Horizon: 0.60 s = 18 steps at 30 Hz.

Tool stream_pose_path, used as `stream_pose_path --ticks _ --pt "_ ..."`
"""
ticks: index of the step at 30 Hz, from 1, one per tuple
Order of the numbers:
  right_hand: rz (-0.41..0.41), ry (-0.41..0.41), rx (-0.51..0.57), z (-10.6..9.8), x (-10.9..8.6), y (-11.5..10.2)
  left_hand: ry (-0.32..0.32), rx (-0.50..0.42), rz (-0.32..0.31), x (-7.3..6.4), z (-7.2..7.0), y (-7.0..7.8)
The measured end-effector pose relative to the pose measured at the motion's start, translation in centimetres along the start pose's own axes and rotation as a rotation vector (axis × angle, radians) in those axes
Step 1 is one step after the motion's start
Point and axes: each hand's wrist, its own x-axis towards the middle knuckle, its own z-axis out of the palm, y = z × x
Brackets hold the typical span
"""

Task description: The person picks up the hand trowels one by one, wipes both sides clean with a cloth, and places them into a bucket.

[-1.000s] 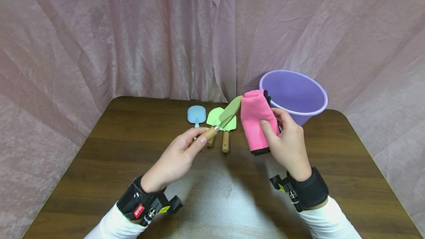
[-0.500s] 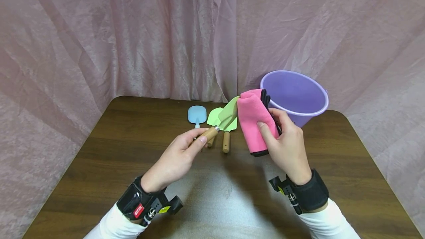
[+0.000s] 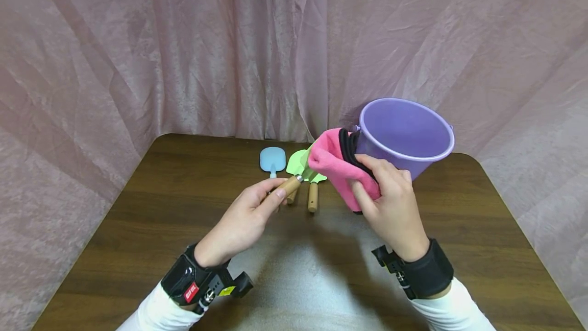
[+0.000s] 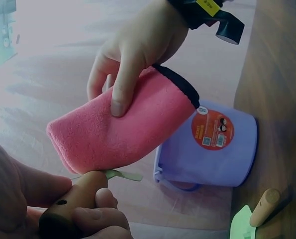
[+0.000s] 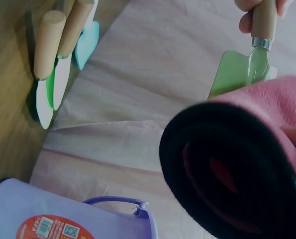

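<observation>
My left hand (image 3: 243,216) grips the wooden handle of a green garden trowel (image 5: 257,64), held above the table with its blade pointing up and right. In my right hand (image 3: 390,203) is a folded pink cloth (image 3: 337,165) with black edging, pinched between thumb and fingers. The cloth lies against the trowel's blade and covers most of it in the head view. From the right wrist, the cloth's black-edged folds (image 5: 227,169) face the camera. Just behind the right hand stands a purple bucket (image 3: 413,165).
On the wooden table (image 3: 138,239) behind the left hand lie a light blue shovel (image 3: 272,159) and two green-bladed tools, one with its wooden handle (image 3: 313,198) toward me. A pink curtain (image 3: 239,50) hangs behind the table.
My right hand has turned and moved the cloth left and down over the trowel's blade, hiding more of it. The left hand and its trowel have stayed nearly still.
</observation>
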Motion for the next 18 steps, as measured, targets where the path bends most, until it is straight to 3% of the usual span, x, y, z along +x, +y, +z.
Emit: stream_pose_path --ticks 10,18 --pt "-0.161 0.013 0.025 0.17 0.35 -0.43 -0.007 -0.056 0.0 0.12 0.06 -0.13" --pt "-0.201 0.016 -0.004 0.18 0.41 -0.67 -0.024 -0.09 -0.018 -0.06 -0.04 0.09"
